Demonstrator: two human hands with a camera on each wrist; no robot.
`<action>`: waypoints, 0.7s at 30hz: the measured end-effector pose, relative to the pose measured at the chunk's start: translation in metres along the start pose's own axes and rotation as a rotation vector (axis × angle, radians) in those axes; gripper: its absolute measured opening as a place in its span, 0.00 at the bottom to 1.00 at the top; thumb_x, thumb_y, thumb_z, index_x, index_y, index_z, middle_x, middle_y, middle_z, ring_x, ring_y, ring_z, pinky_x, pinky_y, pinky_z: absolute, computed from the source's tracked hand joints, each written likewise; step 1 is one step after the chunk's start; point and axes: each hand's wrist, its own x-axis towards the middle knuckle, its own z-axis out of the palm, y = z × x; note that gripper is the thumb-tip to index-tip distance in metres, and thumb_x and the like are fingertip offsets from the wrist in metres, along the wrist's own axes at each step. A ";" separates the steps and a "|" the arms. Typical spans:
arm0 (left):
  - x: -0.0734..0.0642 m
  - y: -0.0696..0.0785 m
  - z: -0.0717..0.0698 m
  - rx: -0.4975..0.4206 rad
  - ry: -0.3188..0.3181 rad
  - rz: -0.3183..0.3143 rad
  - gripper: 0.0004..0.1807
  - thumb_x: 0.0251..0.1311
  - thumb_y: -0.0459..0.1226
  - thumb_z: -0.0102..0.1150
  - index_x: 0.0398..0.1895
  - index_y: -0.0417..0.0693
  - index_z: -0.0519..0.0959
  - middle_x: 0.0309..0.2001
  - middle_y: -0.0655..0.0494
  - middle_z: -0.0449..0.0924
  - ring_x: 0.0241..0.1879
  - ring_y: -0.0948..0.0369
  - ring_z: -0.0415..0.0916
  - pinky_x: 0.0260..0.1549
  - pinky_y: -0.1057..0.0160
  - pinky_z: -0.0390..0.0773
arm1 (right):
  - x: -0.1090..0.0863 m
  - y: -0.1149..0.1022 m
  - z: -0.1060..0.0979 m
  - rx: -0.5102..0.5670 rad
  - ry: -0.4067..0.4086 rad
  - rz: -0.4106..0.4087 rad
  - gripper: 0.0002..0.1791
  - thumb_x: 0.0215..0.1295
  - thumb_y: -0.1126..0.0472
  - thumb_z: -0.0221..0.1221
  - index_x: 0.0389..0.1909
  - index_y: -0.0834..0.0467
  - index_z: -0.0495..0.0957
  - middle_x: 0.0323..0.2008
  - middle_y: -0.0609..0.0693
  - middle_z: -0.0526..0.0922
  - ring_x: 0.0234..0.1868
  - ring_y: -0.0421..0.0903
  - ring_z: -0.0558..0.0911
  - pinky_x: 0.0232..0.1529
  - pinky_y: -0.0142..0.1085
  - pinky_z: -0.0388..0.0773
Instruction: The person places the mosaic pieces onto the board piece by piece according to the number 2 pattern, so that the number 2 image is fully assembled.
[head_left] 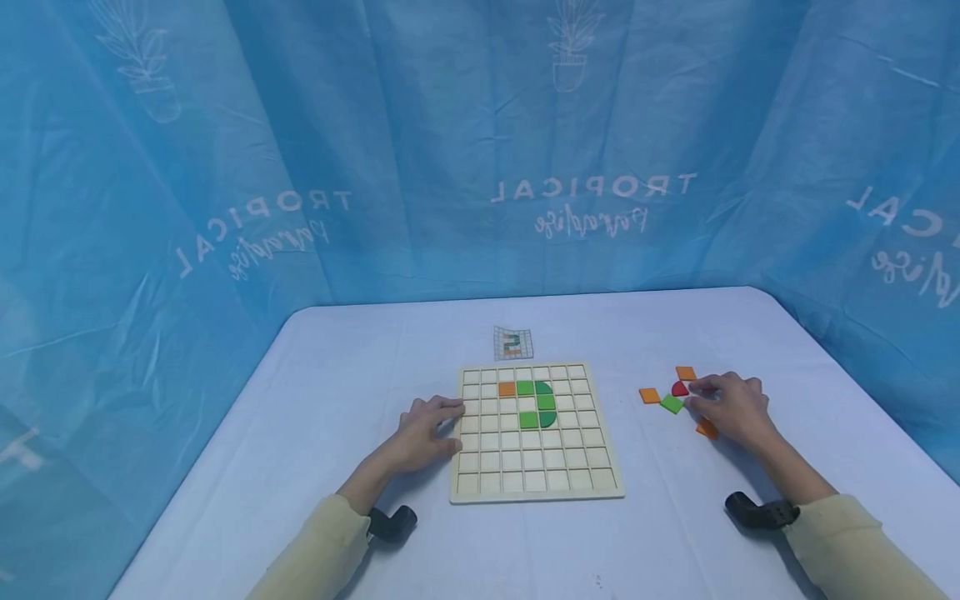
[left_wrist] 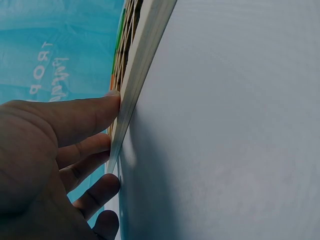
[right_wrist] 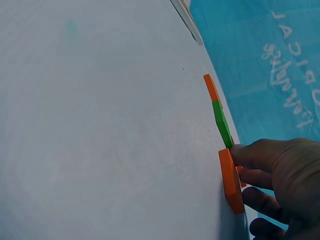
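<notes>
A wooden grid board [head_left: 502, 482] lies flat on the table, with an orange square tile [head_left: 507, 389] and several green tiles [head_left: 530, 420] set in its cells. My left hand [head_left: 423, 433] rests at the board's left edge. In the left wrist view, the thumb [left_wrist: 95, 112] touches the board's side [left_wrist: 135, 75]. To the right of the board, my right hand [head_left: 731, 407] hovers over loose tiles, thumb and index apart, fingertips beside a red rounded tile [head_left: 679, 389]. Around it lie a green square tile [head_left: 672, 403] and several orange tiles [head_left: 649, 396]. Whether the fingertips touch the red one is unclear.
Beyond the board lies a small transparent grid card [head_left: 513, 342] with a coloured pattern. The white table [head_left: 375, 350] ends at a blue curtain [head_left: 420, 150] behind and at both sides. Black wrist devices [head_left: 393, 525] sit on both forearms.
</notes>
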 end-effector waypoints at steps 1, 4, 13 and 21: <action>0.000 0.000 0.000 0.000 0.001 0.003 0.29 0.58 0.37 0.65 0.63 0.42 0.72 0.64 0.52 0.67 0.62 0.48 0.57 0.54 0.43 0.55 | 0.001 0.000 0.001 -0.003 0.002 -0.001 0.23 0.58 0.57 0.66 0.50 0.69 0.78 0.46 0.70 0.71 0.51 0.69 0.60 0.42 0.59 0.60; 0.001 0.000 0.000 -0.001 0.004 0.008 0.29 0.57 0.37 0.66 0.63 0.41 0.73 0.64 0.53 0.68 0.58 0.51 0.60 0.50 0.47 0.57 | 0.004 0.001 0.003 -0.008 0.013 -0.014 0.22 0.58 0.58 0.65 0.50 0.69 0.79 0.46 0.69 0.71 0.50 0.68 0.61 0.43 0.59 0.59; 0.000 0.000 -0.001 -0.005 0.008 0.018 0.29 0.57 0.37 0.66 0.63 0.40 0.73 0.64 0.52 0.68 0.52 0.55 0.60 0.45 0.52 0.57 | 0.008 -0.003 0.004 -0.016 0.008 -0.054 0.21 0.59 0.58 0.64 0.49 0.68 0.79 0.46 0.68 0.72 0.49 0.67 0.61 0.43 0.58 0.58; 0.000 0.000 0.000 0.004 0.004 0.008 0.29 0.57 0.37 0.66 0.63 0.41 0.73 0.64 0.53 0.68 0.52 0.56 0.60 0.46 0.51 0.58 | 0.013 -0.005 0.007 -0.020 -0.002 -0.057 0.23 0.57 0.58 0.66 0.51 0.66 0.79 0.46 0.68 0.72 0.48 0.66 0.61 0.41 0.55 0.59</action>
